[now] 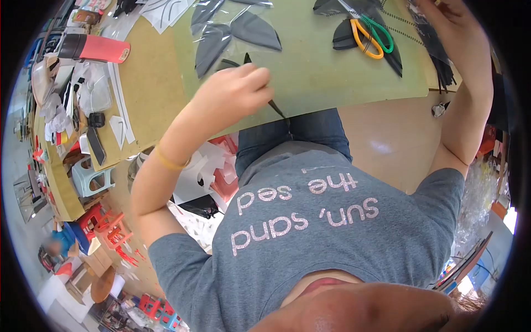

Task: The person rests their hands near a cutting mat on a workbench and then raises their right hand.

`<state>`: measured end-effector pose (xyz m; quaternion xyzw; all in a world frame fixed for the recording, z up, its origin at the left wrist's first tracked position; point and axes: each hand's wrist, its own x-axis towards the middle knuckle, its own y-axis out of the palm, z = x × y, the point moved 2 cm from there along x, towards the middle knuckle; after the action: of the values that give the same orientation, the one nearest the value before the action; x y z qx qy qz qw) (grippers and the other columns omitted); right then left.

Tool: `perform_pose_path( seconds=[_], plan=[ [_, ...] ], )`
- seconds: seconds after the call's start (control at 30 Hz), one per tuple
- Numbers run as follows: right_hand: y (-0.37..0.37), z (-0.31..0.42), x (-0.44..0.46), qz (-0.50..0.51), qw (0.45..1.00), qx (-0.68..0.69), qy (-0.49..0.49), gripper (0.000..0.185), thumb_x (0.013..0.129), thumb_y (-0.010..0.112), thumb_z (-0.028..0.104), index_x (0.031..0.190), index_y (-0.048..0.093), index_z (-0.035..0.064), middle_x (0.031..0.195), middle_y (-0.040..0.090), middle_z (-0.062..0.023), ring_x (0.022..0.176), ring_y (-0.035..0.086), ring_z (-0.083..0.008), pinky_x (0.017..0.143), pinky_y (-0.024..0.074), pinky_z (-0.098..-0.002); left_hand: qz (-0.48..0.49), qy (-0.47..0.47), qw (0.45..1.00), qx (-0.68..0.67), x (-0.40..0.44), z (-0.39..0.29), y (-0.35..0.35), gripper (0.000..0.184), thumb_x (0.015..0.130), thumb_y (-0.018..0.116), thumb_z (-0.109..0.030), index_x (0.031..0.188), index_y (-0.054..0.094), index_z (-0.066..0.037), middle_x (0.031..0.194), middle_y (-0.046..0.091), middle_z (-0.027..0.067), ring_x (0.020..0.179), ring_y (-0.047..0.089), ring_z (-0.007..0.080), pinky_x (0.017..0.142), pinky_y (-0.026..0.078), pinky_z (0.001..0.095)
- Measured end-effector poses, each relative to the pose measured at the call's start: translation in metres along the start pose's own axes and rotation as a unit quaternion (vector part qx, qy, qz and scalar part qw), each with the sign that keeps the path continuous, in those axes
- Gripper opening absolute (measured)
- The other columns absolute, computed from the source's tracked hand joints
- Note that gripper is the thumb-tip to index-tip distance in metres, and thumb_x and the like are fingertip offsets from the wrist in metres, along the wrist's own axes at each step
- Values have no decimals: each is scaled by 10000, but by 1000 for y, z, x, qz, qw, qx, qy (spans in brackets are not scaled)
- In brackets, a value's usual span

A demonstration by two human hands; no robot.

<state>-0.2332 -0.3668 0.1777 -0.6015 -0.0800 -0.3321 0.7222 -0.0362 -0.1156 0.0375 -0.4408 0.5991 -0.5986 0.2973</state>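
Observation:
My left hand (240, 88) is closed in a pinch over the green mat (310, 83), near its front edge. A thin black fabric strip (277, 109) runs from under its fingers toward my lap, and a dark pointed end shows behind the knuckles. My right hand (456, 19) is raised at the top right, its fingers curled and partly cut off by the frame; what they hold is hidden. Beside it lies a dark see-through packet (423, 27). Scissors (368, 37) with one orange and one green handle rest on dark grey fabric pieces (344, 36).
Clear bags with dark grey curved pieces (254, 32) lie ahead of my left hand. Left on the table are a pink bottle (102, 48), white paper patterns (163, 14) and a cluttered pile (91, 97). A blue stool (91, 177) stands on the floor; another person (63, 240) is farther off.

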Motion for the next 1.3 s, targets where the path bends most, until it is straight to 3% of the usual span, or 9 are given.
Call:
perform_pose_path(
  seconds=[0.1, 0.23, 0.37, 0.47, 0.57, 0.77, 1.0, 1.2, 1.3],
  plan=[
    [1, -1, -3, -12, 999, 23, -19, 71, 879, 711, -18, 947, 699, -38, 785, 662, -99, 674, 604, -139, 588, 458, -275, -269, -87, 957, -60, -36, -8, -27, 219, 752, 707, 19, 957, 765, -31, 965, 685, 87, 822, 686, 192, 668, 570, 293],
    [3, 10, -1, -19, 998, 42, -50, 68, 882, 712, -18, 945, 699, -40, 769, 652, -92, 667, 587, -127, 585, 450, -271, -247, -266, 924, -120, -90, -2, 6, 268, 780, 691, 141, 998, 761, 2, 1070, 721, 143, 894, 710, 247, 727, 559, 295],
    [12, 31, 2, -16, 994, 55, -89, 64, 885, 714, -18, 943, 699, -41, 754, 642, -85, 659, 570, -115, 582, 443, -266, -190, -223, 955, -44, -105, 7, 39, 277, 777, 673, 114, 985, 769, -41, 1075, 729, 128, 945, 715, 275, 804, 582, 339],
    [12, 41, 5, -14, 992, 48, -114, 61, 888, 716, -16, 942, 702, -41, 748, 641, -84, 656, 565, -111, 582, 442, -266, -232, -253, 937, -63, -107, 4, 37, 278, 791, 669, 131, 983, 771, -41, 1081, 734, 127, 949, 720, 263, 816, 580, 329],
    [13, 43, 9, -13, 993, 58, -105, 58, 892, 719, -10, 941, 708, -39, 753, 654, -93, 657, 577, -117, 586, 451, -272, -346, -303, 877, -135, -83, 0, 23, 266, 811, 662, 157, 983, 768, -17, 1083, 744, 135, 965, 721, 251, 830, 576, 315],
    [4, 54, 15, -10, 993, 15, -112, 67, 872, 723, -11, 936, 712, -28, 780, 683, -105, 679, 619, -133, 610, 475, -280, -527, -216, 798, -197, -57, -7, 18, 252, 820, 638, 192, 979, 753, 33, 1109, 748, 172, 1011, 726, 268, 877, 576, 308],
    [3, 64, 9, -29, 996, -8, -80, 74, 868, 709, -24, 941, 710, -33, 784, 680, -105, 690, 624, -140, 618, 476, -276, -210, -240, 947, -41, -119, 5, 53, 242, 747, 676, 111, 938, 754, -17, 1102, 760, 96, 1064, 691, 292, 921, 559, 374],
    [29, 33, 21, 6, 994, 86, -61, 72, 860, 717, -31, 932, 709, -34, 775, 673, -112, 678, 628, -154, 607, 472, -281, -189, -250, 949, -11, -96, 1, 33, 288, 778, 671, 25, 1040, 752, -64, 1183, 726, 85, 1137, 643, 299, 974, 527, 408],
    [8, 83, 16, 18, 993, 51, -104, 62, 858, 722, -31, 918, 705, -34, 761, 665, -118, 658, 631, -166, 588, 467, -293, -178, -221, 959, 12, -70, -4, 49, 337, 789, 667, 2, 1106, 743, -82, 1238, 701, 93, 1159, 636, 304, 983, 526, 411]
  ],
)
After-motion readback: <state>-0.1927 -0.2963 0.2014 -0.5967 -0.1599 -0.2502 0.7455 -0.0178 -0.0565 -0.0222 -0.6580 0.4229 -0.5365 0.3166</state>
